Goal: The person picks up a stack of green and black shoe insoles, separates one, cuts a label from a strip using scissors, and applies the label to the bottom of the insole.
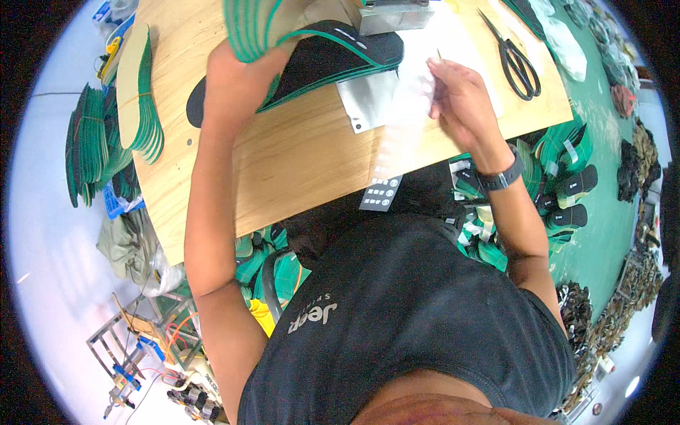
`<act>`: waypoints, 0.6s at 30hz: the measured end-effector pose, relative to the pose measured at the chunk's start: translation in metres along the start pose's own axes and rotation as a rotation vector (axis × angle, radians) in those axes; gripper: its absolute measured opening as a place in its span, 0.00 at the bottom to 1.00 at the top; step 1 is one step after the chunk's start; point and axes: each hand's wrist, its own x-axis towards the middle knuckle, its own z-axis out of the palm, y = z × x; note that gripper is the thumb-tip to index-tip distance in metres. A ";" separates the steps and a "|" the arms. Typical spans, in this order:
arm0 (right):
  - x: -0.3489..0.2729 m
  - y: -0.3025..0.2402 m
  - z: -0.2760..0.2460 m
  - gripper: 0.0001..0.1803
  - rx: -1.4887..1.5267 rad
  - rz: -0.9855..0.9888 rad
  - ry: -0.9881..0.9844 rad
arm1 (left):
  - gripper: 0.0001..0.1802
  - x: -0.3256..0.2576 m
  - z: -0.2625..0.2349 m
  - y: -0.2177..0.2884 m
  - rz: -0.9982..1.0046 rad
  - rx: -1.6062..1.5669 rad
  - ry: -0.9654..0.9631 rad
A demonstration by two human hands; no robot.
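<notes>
My left hand (237, 88) is closed around the lower end of several green-edged shoe insoles (248, 32), which fan upward and are blurred by motion. Under and beside it lies a stack of black insoles with green edges (319, 67), the topmost one bent up at its edge. To the right, my right hand (464, 99) pinches a long translucent strip of white-printed labels (382, 193). The strip runs down past the table's front edge, its upper part blurred. A thin pointed bit shows above those fingertips; I cannot tell what it is.
Black-handled scissors (520, 67) lie right on the wooden table (297, 166). A metal block (395, 18) stands at the back, a silvery sheet (368, 99) before it. Banded beige-and-green insoles (138, 95) lie at the left edge. More insole bundles (567, 191) are below, right.
</notes>
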 end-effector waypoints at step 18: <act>0.024 -0.004 0.013 0.17 -0.390 0.059 -0.204 | 0.13 0.007 -0.009 -0.029 0.032 -0.164 0.057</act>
